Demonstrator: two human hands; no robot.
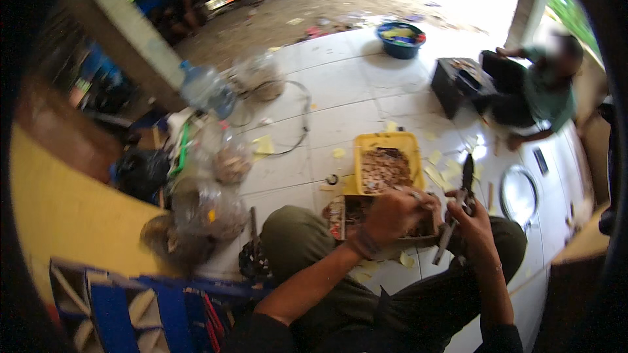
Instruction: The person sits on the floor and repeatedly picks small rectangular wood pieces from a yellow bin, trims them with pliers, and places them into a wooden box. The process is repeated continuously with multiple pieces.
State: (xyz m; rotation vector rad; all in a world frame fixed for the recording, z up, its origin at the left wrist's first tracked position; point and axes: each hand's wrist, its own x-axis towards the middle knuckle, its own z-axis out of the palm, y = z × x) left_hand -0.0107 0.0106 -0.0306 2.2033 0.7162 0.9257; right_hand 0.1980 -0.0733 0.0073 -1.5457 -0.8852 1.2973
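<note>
firstly, right grip (pixel 476 225): it was closed around one metal tool (pixel 468 176), whose dark, pointed end stood up above the fingers and whose grey, flat part slanted down toward the lower left. left grip (pixel 391 214): it was bent and blurred, above an open box (pixel 418 242) and near the right grip; whether it pinched anything could not be told.

box, brown, one: it lay on the floor (pixel 340 114) in front of the crossed legs, with small pieces inside, partly hidden by the left forearm. yellow tray (pixel 386 138), one: it lay just beyond the box, holding a heap of small brown pieces (pixel 384 171).

yellow scraps (pixel 264 146), several: they were scattered on the white tiles, most of them to the right of the tray. dark ring (pixel 332 180), one: it lay left of the tray.

at left: one clear bluish jug (pixel 210 89) and several filled clear plastic bags (pixel 216 209). at far centre: one dark basin (pixel 399 49) with mixed coloured contents. at right: one round, shiny disc (pixel 519 194), one dark flat slab (pixel 540 161), and a seated co-worker (pixel 553 95) in green beside a dark crate (pixel 447 88).
</note>
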